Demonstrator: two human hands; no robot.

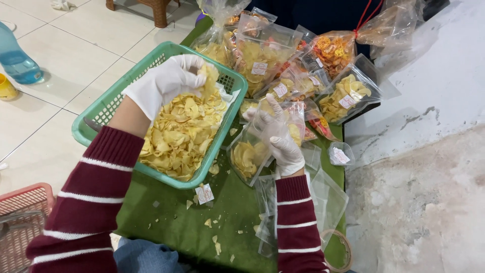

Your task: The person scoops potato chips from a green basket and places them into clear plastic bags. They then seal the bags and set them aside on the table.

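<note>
Left hand [169,81] gripping chips [209,81], right hand [280,136] holding bag [250,151] mouth up-left

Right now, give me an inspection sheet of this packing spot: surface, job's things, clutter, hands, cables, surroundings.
Surface: green mat strewn with chip crumbs.
Job's things: green basket heaped with yellow chips; clear bag partly filled with chips.
Clutter: filled, labelled bags piled behind; empty clear bags by the right forearm; loose paper label; tape roll at the mat's edge.
Hands: left hand, gloved, fingers closed on a clump of chips over the basket; right hand, gloved, holds the clear bag's mouth.
Cables: nothing seen.
Surroundings: tiled floor, blue bottle, red crate, rough grey wall.
</note>
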